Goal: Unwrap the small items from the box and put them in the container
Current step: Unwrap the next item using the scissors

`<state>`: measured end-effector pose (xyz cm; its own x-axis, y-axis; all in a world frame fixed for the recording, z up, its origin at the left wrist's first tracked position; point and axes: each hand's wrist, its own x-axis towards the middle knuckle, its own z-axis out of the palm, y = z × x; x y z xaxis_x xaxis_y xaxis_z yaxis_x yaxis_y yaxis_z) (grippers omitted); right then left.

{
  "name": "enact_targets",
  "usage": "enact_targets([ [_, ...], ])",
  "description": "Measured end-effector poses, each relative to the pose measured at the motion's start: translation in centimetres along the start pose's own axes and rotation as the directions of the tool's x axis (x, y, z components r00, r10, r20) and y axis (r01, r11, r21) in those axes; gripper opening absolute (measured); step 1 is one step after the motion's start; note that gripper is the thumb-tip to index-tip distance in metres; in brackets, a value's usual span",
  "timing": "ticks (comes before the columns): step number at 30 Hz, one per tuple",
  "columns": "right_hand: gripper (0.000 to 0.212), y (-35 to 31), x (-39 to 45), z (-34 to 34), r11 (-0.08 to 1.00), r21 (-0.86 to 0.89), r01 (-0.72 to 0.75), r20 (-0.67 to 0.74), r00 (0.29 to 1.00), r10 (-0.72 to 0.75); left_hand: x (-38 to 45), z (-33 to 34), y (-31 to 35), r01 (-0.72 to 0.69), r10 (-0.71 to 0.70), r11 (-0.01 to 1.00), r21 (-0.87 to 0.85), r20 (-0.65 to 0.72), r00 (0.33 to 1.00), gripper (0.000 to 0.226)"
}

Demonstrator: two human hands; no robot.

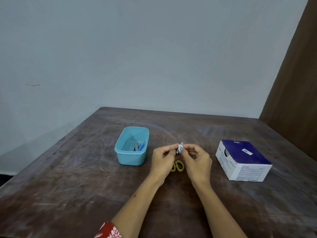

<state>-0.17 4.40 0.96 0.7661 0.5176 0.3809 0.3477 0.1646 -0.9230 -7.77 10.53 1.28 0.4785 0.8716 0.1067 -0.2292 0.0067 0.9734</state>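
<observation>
Left hand [163, 156] and right hand [197, 156] both pinch one wrapped item [179, 148] above the table [68, 186], I judge to peel it; tub [131, 146] near left, box [242, 160] right.

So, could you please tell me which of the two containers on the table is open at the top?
The light blue plastic tub, left of the hands, is open-topped, with small items showing inside. The blue-and-white cardboard box on the right has its top closed.
</observation>
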Motion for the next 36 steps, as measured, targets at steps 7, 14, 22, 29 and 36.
enact_targets([
  [7,0.017,0.5,0.3,0.0,0.994,0.097,-0.044,-0.017,0.999,0.046,0.0,-0.2,0.0,-0.047,0.048,0.998,-0.051,0.016,0.999,0.026],
  [14,0.012,0.9,0.5,0.2,0.968,0.211,-0.135,0.028,0.991,0.132,-0.1,-0.2,-0.2,-0.118,0.119,0.992,0.036,-0.026,0.993,0.027],
  [22,0.008,0.4,0.3,0.1,0.958,0.264,-0.113,0.061,0.993,0.100,0.1,-0.4,-0.5,-0.113,0.117,0.967,0.229,-0.006,0.993,0.028],
  [29,0.020,0.0,0.2,0.0,0.993,0.064,0.099,-0.120,0.989,-0.091,-0.1,0.0,0.2,0.026,-0.028,0.992,-0.127,-0.013,1.000,0.025],
  [36,0.017,0.5,-0.1,0.1,0.922,-0.145,0.359,-0.006,0.931,-0.364,0.0,0.0,0.4,0.102,-0.111,0.972,-0.213,-0.032,0.993,0.020],
])
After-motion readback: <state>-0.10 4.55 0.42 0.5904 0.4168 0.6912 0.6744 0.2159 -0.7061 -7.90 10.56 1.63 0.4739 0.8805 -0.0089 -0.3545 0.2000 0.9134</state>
